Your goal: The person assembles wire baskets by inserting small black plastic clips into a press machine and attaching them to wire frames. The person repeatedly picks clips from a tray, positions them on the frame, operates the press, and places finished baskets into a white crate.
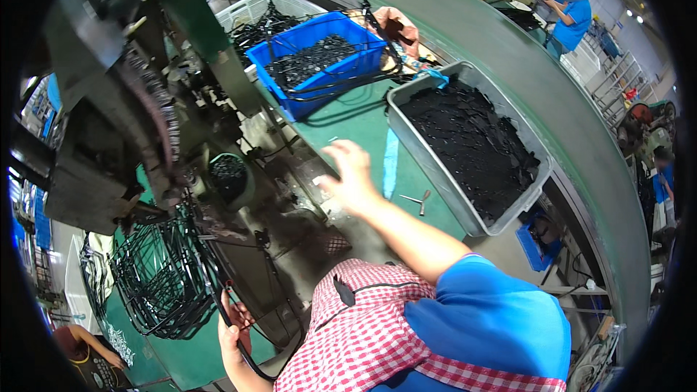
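My left hand is low at the left, its fingers closed around a long, thin black bent strip. The strip runs up toward the machine and curves down beside my apron. My right hand is raised over the green table's near edge, fingers spread with nothing visible in them. Left of my left hand lies a tangled pile of similar thin black frames. A round container of small black pieces stands at the machine. A small black scrap rests on my checked apron.
Right of my right hand, a grey bin holds flat black pieces. A blue bin of small black parts has black frames around it. A T-shaped tool lies on the green table. Beyond curves a green conveyor; another person stands behind it.
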`<state>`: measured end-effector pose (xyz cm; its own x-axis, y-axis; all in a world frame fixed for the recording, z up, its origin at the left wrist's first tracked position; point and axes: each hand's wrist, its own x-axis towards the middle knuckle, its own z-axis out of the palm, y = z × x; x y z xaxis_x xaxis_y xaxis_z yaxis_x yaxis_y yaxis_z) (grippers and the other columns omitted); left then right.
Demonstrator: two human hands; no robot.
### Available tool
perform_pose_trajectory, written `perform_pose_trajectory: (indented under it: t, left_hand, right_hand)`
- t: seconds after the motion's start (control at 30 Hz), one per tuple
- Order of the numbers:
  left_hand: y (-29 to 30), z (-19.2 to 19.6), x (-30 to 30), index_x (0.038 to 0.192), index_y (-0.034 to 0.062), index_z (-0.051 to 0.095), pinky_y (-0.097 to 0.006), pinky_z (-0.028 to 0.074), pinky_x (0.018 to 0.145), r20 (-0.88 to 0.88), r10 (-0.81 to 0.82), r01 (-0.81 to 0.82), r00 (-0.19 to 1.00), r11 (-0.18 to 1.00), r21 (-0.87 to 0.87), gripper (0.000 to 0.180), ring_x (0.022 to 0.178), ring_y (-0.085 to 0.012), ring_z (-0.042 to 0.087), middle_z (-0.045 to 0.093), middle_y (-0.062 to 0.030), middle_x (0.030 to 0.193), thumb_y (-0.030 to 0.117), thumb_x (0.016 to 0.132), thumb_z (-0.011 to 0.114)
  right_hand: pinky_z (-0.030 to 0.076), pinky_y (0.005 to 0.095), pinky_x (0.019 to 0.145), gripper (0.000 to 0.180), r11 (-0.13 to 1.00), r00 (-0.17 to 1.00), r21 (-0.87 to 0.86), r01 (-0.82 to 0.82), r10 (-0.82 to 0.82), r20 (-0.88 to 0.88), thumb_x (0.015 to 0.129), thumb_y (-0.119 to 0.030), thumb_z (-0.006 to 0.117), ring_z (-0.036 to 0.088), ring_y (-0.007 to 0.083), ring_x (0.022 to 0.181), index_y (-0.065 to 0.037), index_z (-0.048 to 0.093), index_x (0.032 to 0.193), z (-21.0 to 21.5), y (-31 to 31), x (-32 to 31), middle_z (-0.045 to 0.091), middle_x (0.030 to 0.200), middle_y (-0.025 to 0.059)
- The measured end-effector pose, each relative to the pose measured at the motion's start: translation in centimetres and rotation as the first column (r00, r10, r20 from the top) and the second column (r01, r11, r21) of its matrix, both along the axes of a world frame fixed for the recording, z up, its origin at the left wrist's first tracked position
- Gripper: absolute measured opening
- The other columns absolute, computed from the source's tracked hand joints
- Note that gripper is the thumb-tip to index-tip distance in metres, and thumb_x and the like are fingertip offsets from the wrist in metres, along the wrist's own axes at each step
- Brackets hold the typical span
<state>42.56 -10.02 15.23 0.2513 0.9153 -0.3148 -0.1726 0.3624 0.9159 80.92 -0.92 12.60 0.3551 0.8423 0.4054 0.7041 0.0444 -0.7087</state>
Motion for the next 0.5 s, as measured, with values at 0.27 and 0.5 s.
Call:
perform_pose_trajectory:
  t: [0.27, 0.5]
  left_hand:
    - [-1.0, -1.8, 3.2, 0.15, 0.0146, 0.013, -0.028, 0.046, 0.066, 0.057, 0.048, -0.051, 0.997, 0.997, 0.055, 0.105, 0.078, -0.0138, 0.051, 0.047, -0.004, 0.099, 0.046, 0.069, 0.071]
    - [-1.5, -0.5, 4.9, 0.146, 0.0215, 0.027, -0.028, 0.045, 0.074, 0.197, 0.025, -0.031, 0.98, 0.999, 0.026, 0.082, 0.083, -0.0126, 0.052, 0.05, -0.0013, 0.105, 0.047, 0.076, 0.06]
  right_hand:
    - [0.035, 0.0472, 0.103, 0.065, 0.627, 0.768, -0.445, 0.639, -0.549, 0.33, 0.073, -0.022, 0.072, 0.032, 0.0347, 0.129, -0.012, 0.045, 0.131, -6.5, -14.7, 24.5, 0.034, 0.139, 0.0145]
    - [0.041, 0.0413, 0.101, 0.068, 0.411, 0.885, -0.785, 0.463, -0.255, 0.389, 0.076, -0.012, 0.069, 0.039, 0.0279, 0.129, -0.019, 0.041, 0.137, -9.8, -17.9, 34.0, 0.04, 0.138, 0.0096]
